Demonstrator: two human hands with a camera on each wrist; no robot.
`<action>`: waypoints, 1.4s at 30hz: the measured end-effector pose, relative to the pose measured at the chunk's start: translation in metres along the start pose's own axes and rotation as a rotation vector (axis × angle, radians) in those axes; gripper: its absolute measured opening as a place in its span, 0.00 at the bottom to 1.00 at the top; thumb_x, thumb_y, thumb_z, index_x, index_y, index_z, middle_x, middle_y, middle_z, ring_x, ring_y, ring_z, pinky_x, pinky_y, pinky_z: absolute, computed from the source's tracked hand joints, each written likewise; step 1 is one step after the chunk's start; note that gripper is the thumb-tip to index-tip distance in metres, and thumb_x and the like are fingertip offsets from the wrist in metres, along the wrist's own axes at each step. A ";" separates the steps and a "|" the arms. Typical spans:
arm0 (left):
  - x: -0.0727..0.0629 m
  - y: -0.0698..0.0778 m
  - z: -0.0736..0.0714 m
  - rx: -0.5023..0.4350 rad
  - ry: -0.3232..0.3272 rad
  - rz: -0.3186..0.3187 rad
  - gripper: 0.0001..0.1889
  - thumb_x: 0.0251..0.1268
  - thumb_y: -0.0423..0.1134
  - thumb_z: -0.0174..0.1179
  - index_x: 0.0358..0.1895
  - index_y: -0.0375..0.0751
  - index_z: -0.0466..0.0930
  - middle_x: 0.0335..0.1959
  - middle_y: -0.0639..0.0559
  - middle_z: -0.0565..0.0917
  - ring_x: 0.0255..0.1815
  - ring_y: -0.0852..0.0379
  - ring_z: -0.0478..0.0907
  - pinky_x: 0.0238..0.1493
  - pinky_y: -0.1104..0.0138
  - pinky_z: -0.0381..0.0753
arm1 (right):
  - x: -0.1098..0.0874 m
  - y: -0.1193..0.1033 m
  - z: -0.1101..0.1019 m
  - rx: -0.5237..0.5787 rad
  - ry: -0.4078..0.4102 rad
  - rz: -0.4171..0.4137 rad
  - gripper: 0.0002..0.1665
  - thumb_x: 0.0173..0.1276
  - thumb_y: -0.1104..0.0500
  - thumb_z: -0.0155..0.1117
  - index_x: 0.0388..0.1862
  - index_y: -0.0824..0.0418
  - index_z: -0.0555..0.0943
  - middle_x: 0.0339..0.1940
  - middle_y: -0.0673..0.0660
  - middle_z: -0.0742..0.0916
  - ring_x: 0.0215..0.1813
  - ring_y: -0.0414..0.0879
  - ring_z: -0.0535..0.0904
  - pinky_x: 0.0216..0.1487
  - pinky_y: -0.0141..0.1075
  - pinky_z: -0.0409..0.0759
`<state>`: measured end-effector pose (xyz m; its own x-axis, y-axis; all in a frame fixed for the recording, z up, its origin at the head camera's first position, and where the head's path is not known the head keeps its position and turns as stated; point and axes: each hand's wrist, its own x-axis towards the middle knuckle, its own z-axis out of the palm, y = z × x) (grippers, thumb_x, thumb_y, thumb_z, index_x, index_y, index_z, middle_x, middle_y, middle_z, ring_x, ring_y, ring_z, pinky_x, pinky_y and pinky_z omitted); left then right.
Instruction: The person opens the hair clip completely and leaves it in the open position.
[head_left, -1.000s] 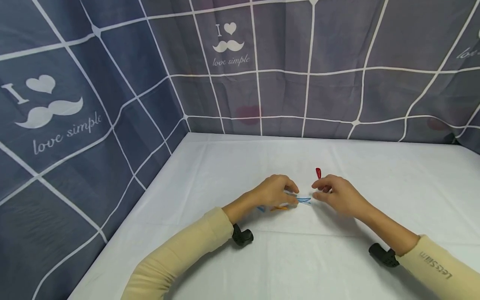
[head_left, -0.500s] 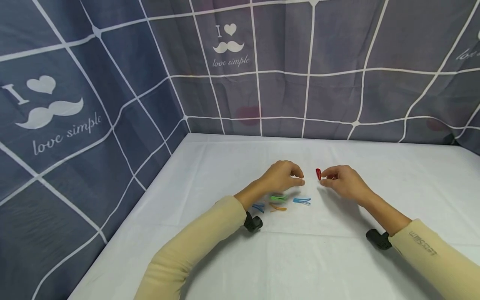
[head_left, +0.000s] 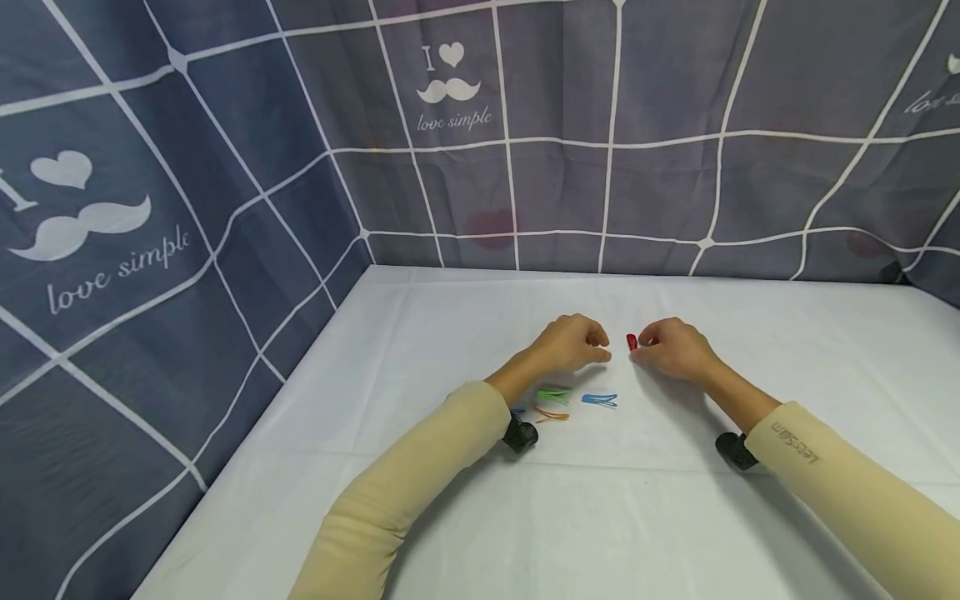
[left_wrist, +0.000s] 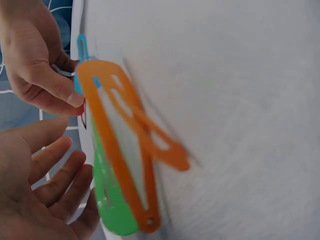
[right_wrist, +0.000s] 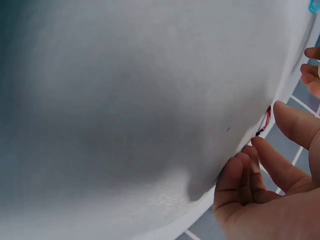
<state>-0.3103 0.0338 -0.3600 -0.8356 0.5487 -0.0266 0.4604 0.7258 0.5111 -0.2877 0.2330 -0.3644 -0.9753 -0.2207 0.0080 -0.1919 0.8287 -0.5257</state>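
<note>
A red snap hair clip (head_left: 632,342) lies toward the back of the table, just left of my right hand (head_left: 675,348). Thumb and index finger stand apart on either side of the red clip (right_wrist: 267,119) in the right wrist view, fingertips right at its ends. My left hand (head_left: 568,343) hovers left of it, fingers loosely bent and holding nothing. Nearer to me lie a green hair clip (head_left: 553,394), an orange hair clip (head_left: 552,414) and a blue hair clip (head_left: 600,400). A second blue clip (head_left: 517,412) is partly hidden by the left wrist.
White cloth covers the table (head_left: 630,517). A dark checked curtain (head_left: 562,192) hangs along its back and left sides. Black wrist cameras (head_left: 520,433) sit under both forearms.
My left hand has moved up and away from the clips, uncovering the green, orange and right-hand blue ones. The right hand has moved farther back, its fingertips now at the red clip.
</note>
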 end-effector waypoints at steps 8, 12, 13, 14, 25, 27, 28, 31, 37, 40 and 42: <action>0.002 -0.003 0.004 0.000 -0.001 -0.012 0.13 0.67 0.43 0.66 0.51 0.43 0.85 0.38 0.58 0.81 0.39 0.63 0.74 0.43 0.72 0.71 | 0.000 -0.002 0.003 0.008 0.007 -0.028 0.13 0.61 0.63 0.66 0.44 0.70 0.84 0.33 0.63 0.83 0.36 0.56 0.76 0.36 0.45 0.71; 0.003 -0.003 0.005 0.004 0.005 -0.019 0.14 0.67 0.42 0.66 0.53 0.43 0.84 0.38 0.57 0.81 0.39 0.62 0.74 0.42 0.71 0.72 | 0.000 0.000 0.004 0.060 -0.010 -0.043 0.10 0.61 0.66 0.65 0.42 0.68 0.86 0.35 0.63 0.83 0.38 0.56 0.75 0.38 0.43 0.69; 0.003 -0.003 0.005 0.008 0.006 -0.024 0.15 0.67 0.42 0.65 0.53 0.43 0.83 0.39 0.57 0.81 0.39 0.62 0.75 0.42 0.71 0.72 | 0.000 0.000 0.004 0.071 -0.013 -0.047 0.10 0.61 0.67 0.65 0.41 0.67 0.86 0.36 0.63 0.83 0.39 0.56 0.75 0.39 0.43 0.69; 0.003 -0.003 0.005 0.012 0.007 -0.028 0.15 0.67 0.42 0.65 0.54 0.43 0.83 0.40 0.56 0.82 0.40 0.62 0.75 0.43 0.70 0.73 | 0.000 0.001 0.005 0.082 -0.013 -0.053 0.10 0.60 0.67 0.64 0.41 0.67 0.86 0.37 0.64 0.84 0.40 0.56 0.75 0.40 0.43 0.69; 0.009 -0.003 0.009 0.076 -0.009 -0.022 0.12 0.66 0.42 0.66 0.51 0.48 0.86 0.47 0.55 0.84 0.48 0.61 0.77 0.48 0.68 0.74 | -0.003 0.000 0.008 0.164 -0.034 -0.099 0.09 0.58 0.72 0.64 0.36 0.66 0.87 0.35 0.60 0.83 0.38 0.51 0.71 0.40 0.41 0.68; 0.009 -0.002 0.010 0.086 -0.014 -0.010 0.09 0.66 0.41 0.66 0.47 0.49 0.87 0.48 0.56 0.85 0.51 0.61 0.77 0.50 0.68 0.73 | -0.004 0.000 0.008 0.174 -0.034 -0.111 0.09 0.57 0.72 0.65 0.35 0.66 0.87 0.33 0.58 0.83 0.36 0.50 0.71 0.39 0.41 0.68; 0.009 -0.002 0.010 0.091 -0.017 -0.003 0.08 0.66 0.41 0.66 0.46 0.49 0.88 0.48 0.57 0.85 0.51 0.61 0.77 0.50 0.68 0.73 | -0.004 0.000 0.009 0.179 -0.034 -0.116 0.08 0.57 0.72 0.65 0.35 0.66 0.87 0.33 0.57 0.83 0.35 0.49 0.70 0.38 0.41 0.67; 0.009 -0.002 0.011 0.105 -0.018 0.009 0.04 0.65 0.41 0.67 0.40 0.51 0.89 0.46 0.60 0.86 0.52 0.62 0.77 0.51 0.69 0.73 | -0.004 0.000 0.009 0.195 -0.039 -0.121 0.08 0.57 0.72 0.66 0.34 0.66 0.87 0.30 0.55 0.82 0.33 0.47 0.69 0.37 0.40 0.67; 0.008 -0.004 0.012 0.103 -0.011 0.007 0.03 0.64 0.42 0.68 0.38 0.52 0.90 0.42 0.64 0.86 0.48 0.65 0.76 0.48 0.70 0.72 | -0.005 0.000 0.010 0.196 -0.058 -0.089 0.06 0.59 0.69 0.67 0.36 0.68 0.86 0.28 0.54 0.82 0.32 0.46 0.70 0.36 0.40 0.67; 0.007 -0.004 0.012 0.089 -0.006 0.002 0.03 0.64 0.42 0.68 0.38 0.51 0.89 0.40 0.64 0.86 0.43 0.65 0.75 0.44 0.71 0.71 | -0.004 0.000 0.009 0.176 -0.069 -0.079 0.07 0.59 0.68 0.67 0.37 0.69 0.86 0.29 0.54 0.83 0.33 0.46 0.71 0.36 0.40 0.68; 0.007 -0.003 0.011 0.077 -0.004 -0.004 0.03 0.64 0.42 0.68 0.38 0.50 0.89 0.38 0.64 0.86 0.39 0.64 0.74 0.41 0.72 0.69 | -0.004 0.000 0.008 0.172 -0.078 -0.073 0.07 0.60 0.67 0.67 0.36 0.69 0.85 0.29 0.54 0.84 0.33 0.46 0.71 0.36 0.40 0.68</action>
<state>-0.3142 0.0395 -0.3713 -0.8362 0.5476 -0.0317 0.4791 0.7573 0.4438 -0.2833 0.2297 -0.3713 -0.9467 -0.3218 -0.0109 -0.2338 0.7102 -0.6641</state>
